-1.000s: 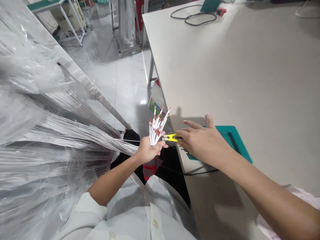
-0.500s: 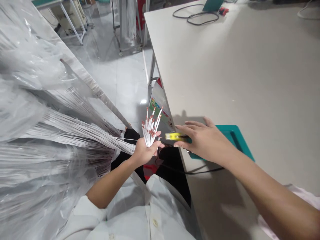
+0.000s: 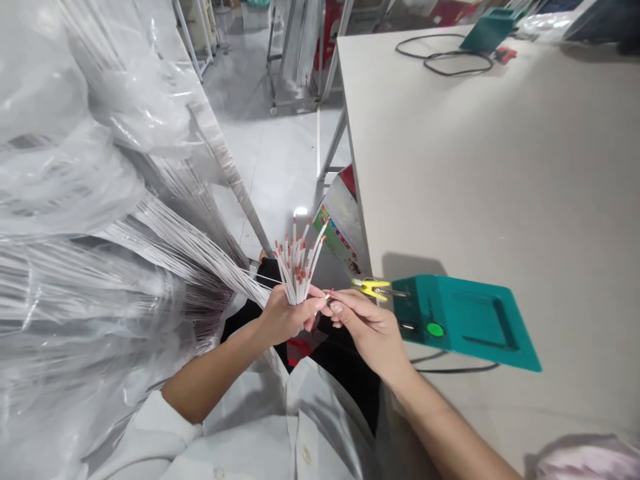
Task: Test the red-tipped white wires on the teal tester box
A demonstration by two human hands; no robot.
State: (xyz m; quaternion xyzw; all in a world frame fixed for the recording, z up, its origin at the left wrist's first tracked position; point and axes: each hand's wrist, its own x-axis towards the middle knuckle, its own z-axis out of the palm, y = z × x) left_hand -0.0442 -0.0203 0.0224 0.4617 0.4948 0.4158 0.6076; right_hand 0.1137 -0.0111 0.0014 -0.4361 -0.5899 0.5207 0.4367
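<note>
My left hand [image 3: 283,316] is closed round a bunch of thin white wires with red-tipped ends [image 3: 296,260] that fan upward. The wires run left into a big sheaf under clear plastic [image 3: 100,267]. My right hand [image 3: 365,323] is pinched at the base of that bunch, thumb and forefinger on one wire end beside my left fingers. A yellow clip [image 3: 371,287] sticks out from the left side of a teal device [image 3: 465,323] with a green button [image 3: 435,329], just above my right hand and apart from it.
The teal device sits at the near left edge of a long grey table [image 3: 490,167], with a black cable [image 3: 450,368] leaving it. A coiled black cable [image 3: 445,60] and a teal box [image 3: 487,30] lie at the far end. Metal racks stand on the tiled floor [image 3: 280,147].
My right hand has left the yellow clip at the teal device and come down left to pinch a wire end at the bunch. The view has shifted right.
</note>
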